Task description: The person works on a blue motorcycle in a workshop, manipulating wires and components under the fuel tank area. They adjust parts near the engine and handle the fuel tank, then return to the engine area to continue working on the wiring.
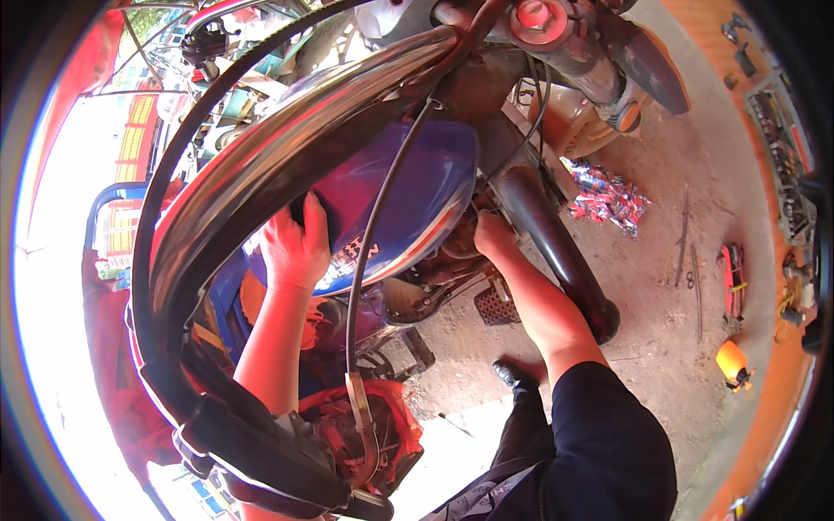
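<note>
A motorcycle or motor tricycle with a blue fuel tank point(434, 165) fills the middle of the view. My left hand point(297, 245) lies against the tank's near left side, thumb raised and apart from the fingers; the dark curved handlebar point(234, 187) passes close by and partly covers the fingertips. Below the tank's right side, my right hand point(493, 236) reaches in at the engine point(456, 243) with its fingers curled. Its fingertips and whatever they grip are hidden. Right of that hand runs a thick dark bar point(556, 239).
A black cable point(380, 195) crosses in front of the tank. A ribbed pedal point(497, 306) sits under my right forearm. Crumpled shiny wrapping point(605, 198), a red tool point(733, 282) and an orange bottle point(735, 363) lie on the ground to the right. Red cloth point(404, 417) hangs near the handlebar grip.
</note>
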The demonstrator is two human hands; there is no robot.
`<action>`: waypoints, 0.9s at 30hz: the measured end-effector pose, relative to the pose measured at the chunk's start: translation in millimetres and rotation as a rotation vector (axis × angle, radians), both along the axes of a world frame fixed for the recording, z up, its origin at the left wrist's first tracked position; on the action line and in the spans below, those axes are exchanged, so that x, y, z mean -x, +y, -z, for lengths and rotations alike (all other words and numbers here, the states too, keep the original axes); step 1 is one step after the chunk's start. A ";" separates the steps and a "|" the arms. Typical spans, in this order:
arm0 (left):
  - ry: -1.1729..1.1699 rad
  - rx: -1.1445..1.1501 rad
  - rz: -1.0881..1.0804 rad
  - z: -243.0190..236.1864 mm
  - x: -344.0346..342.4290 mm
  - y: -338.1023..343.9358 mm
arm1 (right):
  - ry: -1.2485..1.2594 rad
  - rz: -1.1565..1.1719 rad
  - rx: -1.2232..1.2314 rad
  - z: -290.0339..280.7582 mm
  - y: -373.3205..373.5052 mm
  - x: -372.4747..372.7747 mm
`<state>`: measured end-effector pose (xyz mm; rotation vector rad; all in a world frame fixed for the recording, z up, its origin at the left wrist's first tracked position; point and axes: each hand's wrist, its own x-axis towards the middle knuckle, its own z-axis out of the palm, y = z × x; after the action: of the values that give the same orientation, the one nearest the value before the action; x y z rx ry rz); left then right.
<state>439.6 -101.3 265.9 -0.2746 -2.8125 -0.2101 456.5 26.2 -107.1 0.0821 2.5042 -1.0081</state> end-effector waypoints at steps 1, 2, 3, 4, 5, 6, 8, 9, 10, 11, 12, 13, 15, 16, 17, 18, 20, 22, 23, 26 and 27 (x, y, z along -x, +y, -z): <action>0.013 0.003 0.002 -3.8 -2.3 0.7 | -0.048 -0.064 -0.032 -20.3 5.9 17.2; 0.023 -0.003 0.015 -2.6 2.3 3.9 | -0.058 -0.101 -0.028 -21.7 12.7 33.3; 0.022 -0.002 0.032 0.3 6.7 4.7 | -0.080 -0.135 -0.016 -19.1 15.3 44.3; 0.021 -0.002 0.049 3.0 10.1 6.4 | -0.101 -0.170 -0.004 -16.2 18.8 47.8; 0.033 0.019 0.059 2.8 12.0 6.8 | -0.086 -0.132 -0.033 -12.5 18.0 41.2; 0.029 0.012 0.051 2.1 9.1 3.8 | -0.054 -0.012 0.010 -14.0 14.3 27.5; 0.018 -0.008 0.026 -0.6 -0.3 -3.6 | 0.004 0.220 0.088 -17.3 8.3 -5.4; 0.011 -0.004 0.000 0.7 0.8 -0.8 | 0.190 0.236 0.128 7.7 8.2 -16.5; 0.010 0.009 0.007 -2.2 6.8 5.7 | 0.296 0.236 0.050 34.9 0.7 -22.8; 0.001 0.018 -0.001 -2.2 5.5 6.6 | 0.251 0.212 0.100 42.2 -4.0 -24.9; -0.009 0.028 -0.011 -1.3 4.4 6.0 | 0.205 0.186 0.150 49.3 -8.6 -26.9; 0.009 0.020 0.015 0.8 5.6 3.3 | 0.230 0.221 0.157 56.1 -13.2 -29.3; 0.029 0.060 0.022 2.5 5.7 1.6 | 0.285 0.291 0.179 60.7 -23.9 -26.0; 0.038 0.080 0.028 2.6 6.3 1.5 | 0.301 0.277 0.169 65.2 -24.3 -17.2; 0.064 0.066 0.075 3.8 8.5 -0.8 | 0.302 0.256 0.159 67.2 -23.2 -12.3; 0.069 0.046 0.095 6.5 11.4 -4.0 | 0.314 0.242 0.139 71.3 -18.3 -5.6; 0.103 0.053 0.159 5.9 14.2 -3.2 | 0.258 0.216 0.127 71.1 -13.6 -0.2; 0.111 0.072 0.146 8.8 16.8 -1.5 | 0.192 0.184 0.078 64.4 -8.0 1.5; 0.100 0.059 0.108 5.2 9.7 -5.0 | 0.148 0.134 0.044 39.7 -7.5 -2.2; 0.092 0.075 0.062 1.5 6.8 -4.6 | -0.039 -0.074 -0.068 -2.1 1.0 19.0; 0.091 0.084 0.062 1.8 9.7 -3.0 | -0.112 -0.158 -0.101 -10.6 5.2 31.9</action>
<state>430.0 -104.3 264.1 -0.3811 -2.7285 -0.0913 424.6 31.3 -96.5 -0.0283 2.4157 -0.7923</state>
